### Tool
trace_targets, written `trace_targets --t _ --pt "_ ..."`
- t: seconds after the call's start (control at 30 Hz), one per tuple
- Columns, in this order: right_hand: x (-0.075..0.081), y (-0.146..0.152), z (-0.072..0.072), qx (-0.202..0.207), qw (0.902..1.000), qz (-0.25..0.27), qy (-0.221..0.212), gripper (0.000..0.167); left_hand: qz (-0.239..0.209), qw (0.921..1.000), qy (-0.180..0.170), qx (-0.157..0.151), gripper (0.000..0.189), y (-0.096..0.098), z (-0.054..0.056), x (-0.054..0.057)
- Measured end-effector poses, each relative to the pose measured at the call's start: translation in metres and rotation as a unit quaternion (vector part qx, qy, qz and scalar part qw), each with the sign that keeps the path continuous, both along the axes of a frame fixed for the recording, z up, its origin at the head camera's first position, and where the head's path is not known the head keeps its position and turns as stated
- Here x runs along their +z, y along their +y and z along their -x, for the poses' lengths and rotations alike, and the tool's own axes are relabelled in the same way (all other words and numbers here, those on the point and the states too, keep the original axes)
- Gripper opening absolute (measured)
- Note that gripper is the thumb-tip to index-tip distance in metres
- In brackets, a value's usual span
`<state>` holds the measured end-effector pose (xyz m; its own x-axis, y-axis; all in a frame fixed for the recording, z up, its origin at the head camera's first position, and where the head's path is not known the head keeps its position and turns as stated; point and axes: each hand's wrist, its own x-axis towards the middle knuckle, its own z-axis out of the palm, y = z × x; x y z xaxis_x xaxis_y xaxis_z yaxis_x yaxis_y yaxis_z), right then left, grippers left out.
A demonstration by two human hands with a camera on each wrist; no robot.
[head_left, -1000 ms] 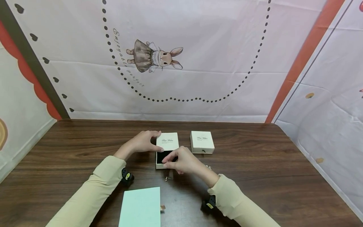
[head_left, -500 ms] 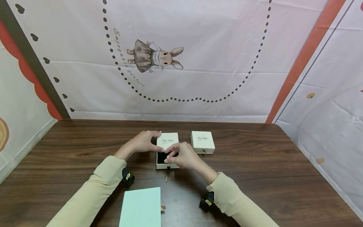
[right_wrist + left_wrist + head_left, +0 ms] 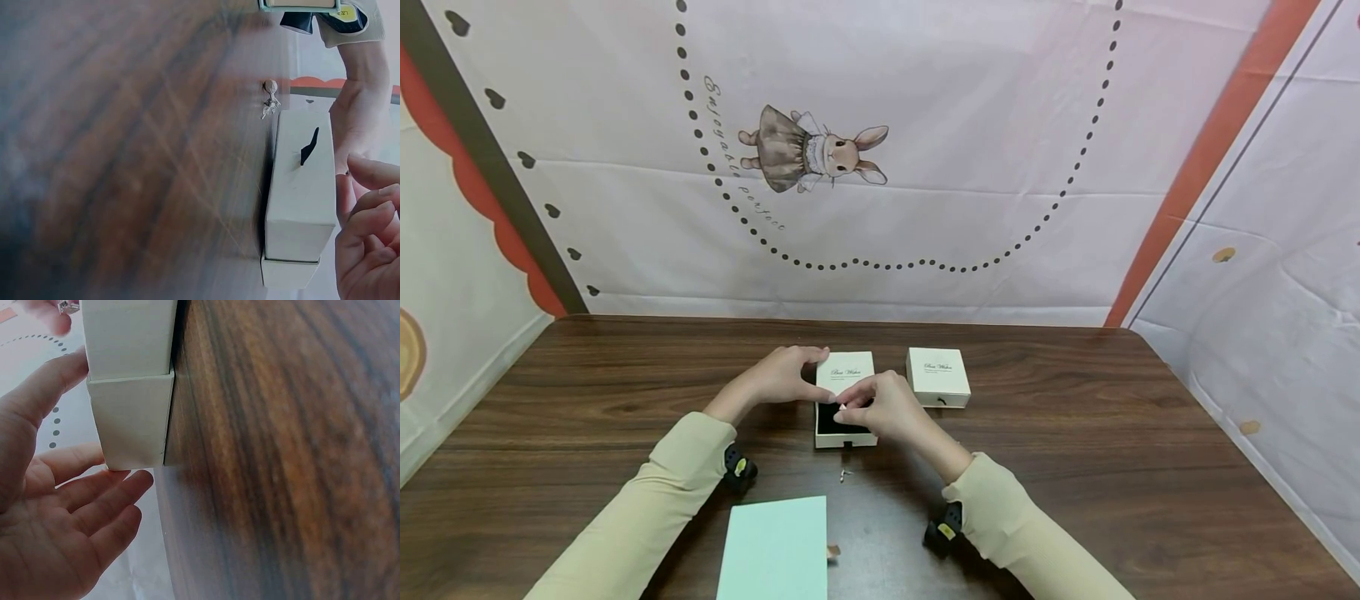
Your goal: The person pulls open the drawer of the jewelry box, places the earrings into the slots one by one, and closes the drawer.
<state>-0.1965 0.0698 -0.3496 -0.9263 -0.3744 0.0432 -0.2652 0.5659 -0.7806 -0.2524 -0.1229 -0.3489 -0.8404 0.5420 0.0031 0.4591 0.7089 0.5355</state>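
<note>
A white drawer-style gift box lettered "Best Wishes" stands with its drawer pulled out toward the person, showing a black lining. My left hand holds the box's sleeve, thumb at its front edge and fingers round the back, as the left wrist view also shows. Over the drawer, my right hand pinches a small sparkly piece of jewellery between thumb and fingers; its exact kind is mostly hidden. Another small silvery piece of jewellery lies on the table in front of the drawer.
To the right of the held box is a second white gift box, its drawer closed. A mint-green box or board lies near the front, with a brownish tab at its side. A printed cloth hangs behind the table.
My right hand has moved a little up and away from the drawer's front edge, still pinching the jewellery. The left hand stays on the box. A sparkly piece beside the right forearm is now out of sight.
</note>
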Motion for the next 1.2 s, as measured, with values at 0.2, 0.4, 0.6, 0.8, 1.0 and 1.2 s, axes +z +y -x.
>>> trace_targets --t 0.2,0.4,0.6,0.8,1.0,1.2 --pt "-0.0013 -0.002 0.0032 -0.008 1.0 -0.003 0.003 0.01 -0.003 1.0 -0.002 -0.001 0.082 -0.0003 -0.0001 -0.0002" --pt "-0.0014 -0.0052 0.0066 -0.015 0.9998 -0.007 0.011 0.01 -0.003 1.0 -0.002 0.0 0.081 0.0001 -0.0005 0.0006" --pt "-0.0012 -0.0076 0.0081 -0.022 0.9993 -0.022 0.018 0.009 0.001 1.0 0.003 0.0 0.08 0.0001 -0.0017 0.0011" --pt "-0.0008 -0.008 0.0077 -0.022 0.9982 -0.045 0.033 0.01 -0.002 1.0 0.003 -0.003 0.081 0.0001 -0.0012 0.0006" --pt "-0.0021 -0.0086 0.0078 -0.01 0.9972 -0.057 0.048 0.009 0.001 1.0 0.004 -0.005 0.081 -0.0008 -0.0008 -0.0002" --pt "-0.0052 -0.0096 0.0085 -0.001 0.9959 -0.061 0.067 0.009 -0.001 1.0 0.002 -0.008 0.08 -0.0012 -0.0007 -0.0002"
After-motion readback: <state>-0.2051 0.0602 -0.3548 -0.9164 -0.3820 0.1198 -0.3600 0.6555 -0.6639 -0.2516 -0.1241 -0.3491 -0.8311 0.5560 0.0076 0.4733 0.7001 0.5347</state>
